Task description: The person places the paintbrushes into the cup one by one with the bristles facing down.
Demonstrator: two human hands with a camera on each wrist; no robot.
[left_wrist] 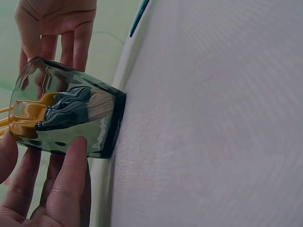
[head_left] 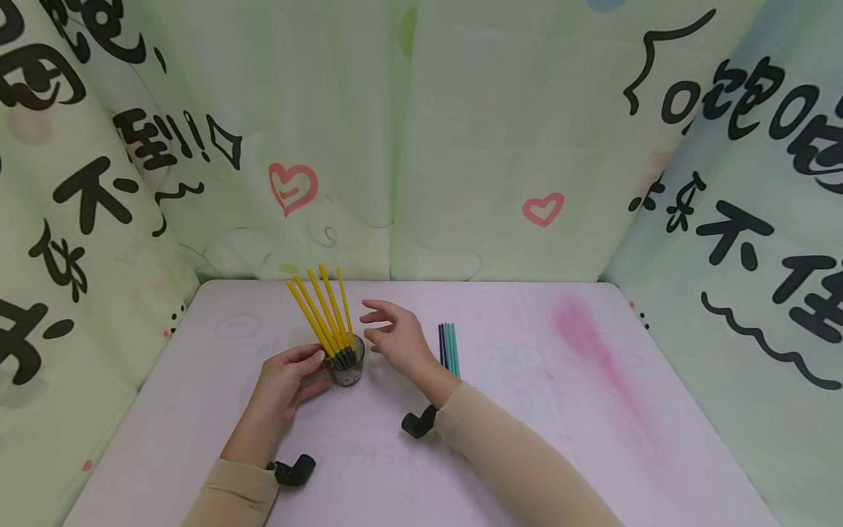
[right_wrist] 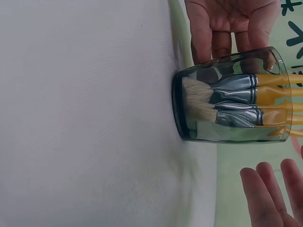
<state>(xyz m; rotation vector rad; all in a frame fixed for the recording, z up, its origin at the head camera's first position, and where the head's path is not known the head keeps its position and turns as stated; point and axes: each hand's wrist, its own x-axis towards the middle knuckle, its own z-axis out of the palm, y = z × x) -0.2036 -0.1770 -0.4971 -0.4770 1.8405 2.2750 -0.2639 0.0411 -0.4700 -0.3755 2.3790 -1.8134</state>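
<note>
A small clear grey glass (head_left: 347, 372) stands upright on the table. Several paintbrushes (head_left: 326, 315) with yellow handles lean in it, their pale bristles (right_wrist: 199, 97) down at the glass bottom and the handles tilted left. My left hand (head_left: 285, 380) holds the glass from the left, thumb near the rim and fingers along the side. To the right of the glass my right hand (head_left: 403, 338) hovers with fingers apart and nothing between them; a gap shows between it and the glass in the right wrist view.
Thin teal and dark sticks (head_left: 449, 350) lie side by side just right of my right hand, partly hidden by the forearm. The table (head_left: 527, 410) has a pink smear at right. Printed curtains (head_left: 461, 146) enclose its back and sides.
</note>
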